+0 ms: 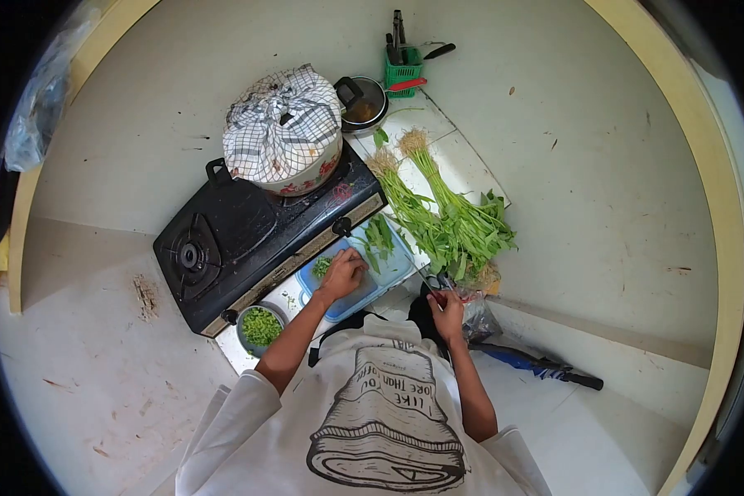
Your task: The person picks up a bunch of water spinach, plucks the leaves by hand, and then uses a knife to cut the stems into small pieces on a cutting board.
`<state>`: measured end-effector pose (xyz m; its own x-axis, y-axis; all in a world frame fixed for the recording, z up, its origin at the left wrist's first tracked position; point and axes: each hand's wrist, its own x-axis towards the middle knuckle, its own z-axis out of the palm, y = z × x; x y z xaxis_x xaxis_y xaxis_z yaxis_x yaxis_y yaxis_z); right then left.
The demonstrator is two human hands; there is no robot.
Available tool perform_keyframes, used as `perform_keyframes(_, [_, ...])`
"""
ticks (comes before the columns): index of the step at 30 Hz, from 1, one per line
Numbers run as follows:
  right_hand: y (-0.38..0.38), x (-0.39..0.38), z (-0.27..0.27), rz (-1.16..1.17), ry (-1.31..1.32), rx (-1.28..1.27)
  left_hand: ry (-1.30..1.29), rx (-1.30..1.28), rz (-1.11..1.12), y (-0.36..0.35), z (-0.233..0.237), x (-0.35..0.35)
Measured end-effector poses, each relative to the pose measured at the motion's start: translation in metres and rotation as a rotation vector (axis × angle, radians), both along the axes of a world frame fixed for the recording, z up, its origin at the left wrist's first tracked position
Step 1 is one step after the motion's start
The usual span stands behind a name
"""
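Note:
My left hand is over a blue cutting board, fingers curled down. What lies under them is hidden. Beside its fingertips is a small heap of chopped greens. Longer cut green leaves lie toward the board's far end. My right hand is closed around a knife, just off the board's right edge, the blade pointing up and left. A round bowl of finely chopped greens stands left of the board, near my left forearm.
A black gas stove stands behind the board, bearing a cloth-covered pot. Bunches of rooted leafy greens lie at right. A lidded pan and a green utensil basket stand at the back. A plastic bag is near my right hand.

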<state>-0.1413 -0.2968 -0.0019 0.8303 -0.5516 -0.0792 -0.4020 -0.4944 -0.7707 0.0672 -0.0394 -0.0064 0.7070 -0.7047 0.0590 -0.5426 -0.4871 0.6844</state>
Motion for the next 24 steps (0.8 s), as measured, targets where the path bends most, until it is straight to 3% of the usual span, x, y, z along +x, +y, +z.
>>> perform_keyframes(8, [-0.007,0.016,0.006,0.034,0.035,0.028,-0.011,0.013,0.118,-0.010,0.005,0.007])
perform_keyframes(14, [-0.012,0.031,0.017,0.062,0.064,0.066,0.001,0.219,0.109,-0.024,-0.008,0.006])
perform_keyframes(17, [-0.015,0.033,0.004,0.038,0.031,0.059,-0.045,-0.038,0.230,-0.025,-0.028,0.009])
perform_keyframes(20, [-0.018,0.038,0.012,0.040,0.049,0.097,0.386,-0.124,0.448,-0.029,-0.007,0.007])
perform_keyframes(24, [-0.018,0.042,0.006,0.023,0.025,0.098,0.469,-0.183,0.498,-0.022,-0.020,0.007])
